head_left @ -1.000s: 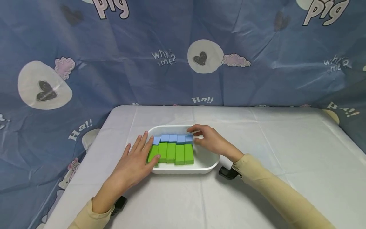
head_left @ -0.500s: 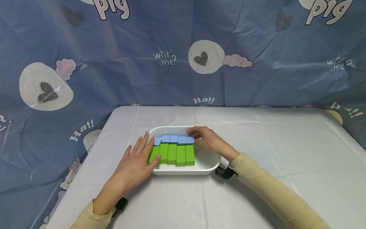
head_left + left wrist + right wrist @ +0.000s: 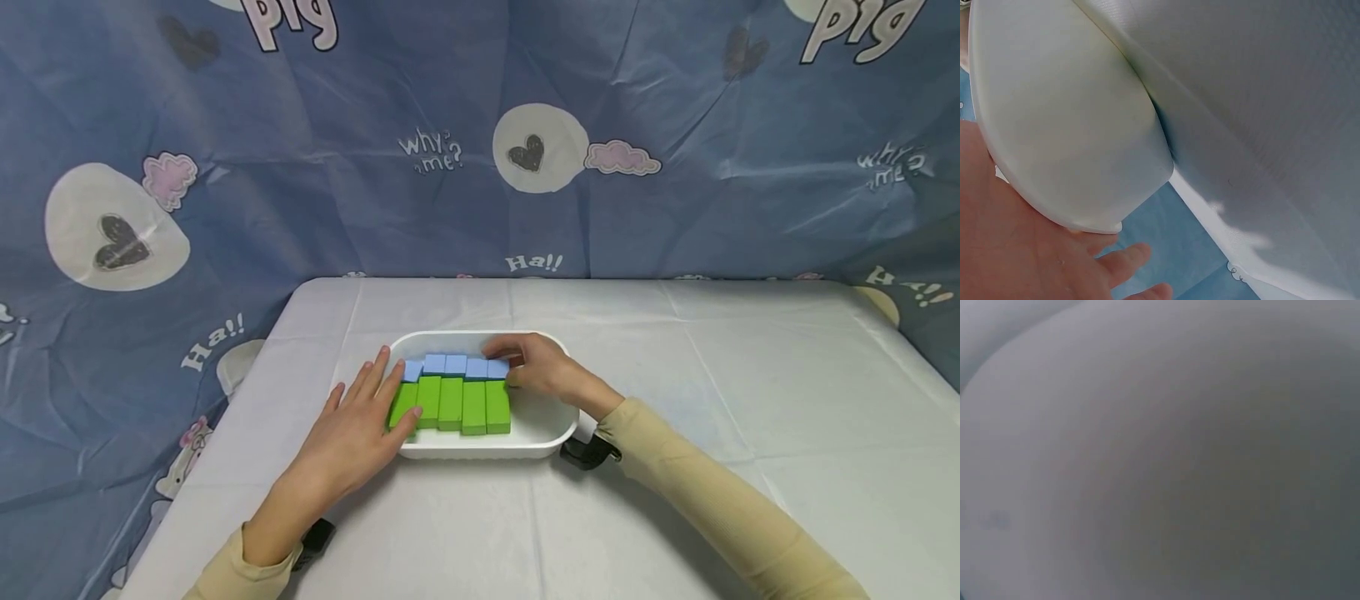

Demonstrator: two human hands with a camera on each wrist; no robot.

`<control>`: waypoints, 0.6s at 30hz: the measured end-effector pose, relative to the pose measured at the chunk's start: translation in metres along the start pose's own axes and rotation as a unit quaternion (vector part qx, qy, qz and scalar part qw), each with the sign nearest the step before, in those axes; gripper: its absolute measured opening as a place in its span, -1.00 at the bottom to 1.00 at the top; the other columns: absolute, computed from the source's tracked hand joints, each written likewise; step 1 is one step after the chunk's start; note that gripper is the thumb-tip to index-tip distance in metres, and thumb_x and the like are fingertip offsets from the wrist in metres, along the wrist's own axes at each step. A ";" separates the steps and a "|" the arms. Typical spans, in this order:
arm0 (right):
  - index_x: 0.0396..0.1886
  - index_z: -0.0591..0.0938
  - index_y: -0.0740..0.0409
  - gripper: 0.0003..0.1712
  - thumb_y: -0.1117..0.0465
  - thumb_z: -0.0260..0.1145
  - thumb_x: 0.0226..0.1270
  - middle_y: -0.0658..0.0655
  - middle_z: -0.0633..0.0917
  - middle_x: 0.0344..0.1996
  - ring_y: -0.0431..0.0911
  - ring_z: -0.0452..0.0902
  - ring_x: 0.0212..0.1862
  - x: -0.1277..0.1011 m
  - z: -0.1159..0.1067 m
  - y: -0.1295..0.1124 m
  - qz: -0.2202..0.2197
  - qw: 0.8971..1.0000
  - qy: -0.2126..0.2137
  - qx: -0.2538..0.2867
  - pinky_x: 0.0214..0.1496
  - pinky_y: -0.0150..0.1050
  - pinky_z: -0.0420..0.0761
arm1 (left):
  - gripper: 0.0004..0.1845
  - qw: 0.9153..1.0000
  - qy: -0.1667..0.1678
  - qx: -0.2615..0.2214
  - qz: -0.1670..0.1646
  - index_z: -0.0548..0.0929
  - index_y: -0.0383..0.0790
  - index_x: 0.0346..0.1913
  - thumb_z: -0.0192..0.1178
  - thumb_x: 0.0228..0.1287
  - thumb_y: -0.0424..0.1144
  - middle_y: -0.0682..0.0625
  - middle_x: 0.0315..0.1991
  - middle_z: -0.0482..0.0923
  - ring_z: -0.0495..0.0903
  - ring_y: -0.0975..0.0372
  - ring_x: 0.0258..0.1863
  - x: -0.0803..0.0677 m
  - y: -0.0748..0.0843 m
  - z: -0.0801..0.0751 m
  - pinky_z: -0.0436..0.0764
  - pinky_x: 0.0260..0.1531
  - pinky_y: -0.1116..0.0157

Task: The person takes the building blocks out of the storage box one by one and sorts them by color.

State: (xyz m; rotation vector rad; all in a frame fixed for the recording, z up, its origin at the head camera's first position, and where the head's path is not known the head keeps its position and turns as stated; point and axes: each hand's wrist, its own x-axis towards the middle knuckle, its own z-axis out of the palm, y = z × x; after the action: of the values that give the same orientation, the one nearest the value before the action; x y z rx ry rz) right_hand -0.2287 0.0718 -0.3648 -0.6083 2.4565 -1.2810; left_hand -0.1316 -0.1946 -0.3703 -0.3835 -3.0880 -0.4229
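Note:
A white tray (image 3: 525, 451) holds a row of several upright-looking green blocks (image 3: 474, 407) with several light blue blocks (image 3: 455, 364) lined up behind them. My left hand (image 3: 351, 429) lies over the tray's left end, fingers spread and straight, thumb by the leftmost green block. In the left wrist view, the left hand (image 3: 1029, 244) is against the rim, beside the tray's pale outer wall (image 3: 1079, 137). At the right end of the blue row, my right hand (image 3: 543, 367) curls its fingers behind the last blue block, thumb at its right side. The right wrist view is a blur.
The tray stands on a white-covered table (image 3: 735, 400). Behind it hangs a blue printed cloth (image 3: 337, 200), which also drapes along the left. A black wrist device (image 3: 588, 452) sits under the right wrist, close to the tray's right end.
My right hand has shifted slightly left, its fingers reaching further behind the blue row. The rightmost blue block now sits more evenly beside its neighbour. The left hand has stayed in place.

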 end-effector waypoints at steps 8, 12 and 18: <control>0.14 0.62 0.31 -0.38 0.63 0.10 0.03 0.23 0.62 0.14 0.06 0.55 0.18 0.000 -0.001 0.001 -0.017 0.998 -0.036 0.049 -0.09 -0.25 0.64 | -0.19 1.000 0.001 -0.005 -0.001 0.09 -0.23 0.55 -0.13 0.47 0.25 -0.14 0.58 -0.21 -0.06 -0.10 0.51 0.000 0.000 0.001 -0.03 0.35 -0.25; 0.16 0.59 0.39 -0.38 0.65 0.10 0.00 0.27 0.61 0.15 0.08 0.52 0.21 0.000 -0.002 0.002 -0.039 0.996 -0.055 0.062 -0.01 -0.28 0.59 | -0.19 1.000 0.000 -0.007 -0.002 0.10 -0.22 0.55 -0.13 0.47 0.25 -0.13 0.58 -0.22 -0.04 -0.11 0.50 -0.001 0.000 0.001 -0.03 0.34 -0.25; 0.18 0.56 0.41 -0.38 0.64 0.14 0.01 0.30 0.61 0.14 0.10 0.51 0.21 0.000 -0.002 0.002 -0.038 0.994 -0.066 0.079 -0.06 -0.29 0.59 | -0.21 1.000 0.002 -0.007 -0.002 0.12 -0.21 0.55 -0.12 0.47 0.24 -0.12 0.58 -0.22 0.00 -0.12 0.49 -0.002 0.000 0.001 -0.01 0.34 -0.26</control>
State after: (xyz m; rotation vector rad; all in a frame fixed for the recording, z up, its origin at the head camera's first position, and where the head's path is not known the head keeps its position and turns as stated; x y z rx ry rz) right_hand -0.2304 0.0739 -0.3652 -0.7268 2.2205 -1.4009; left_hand -0.1302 -0.1952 -0.3714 -0.3757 -3.0844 -0.4463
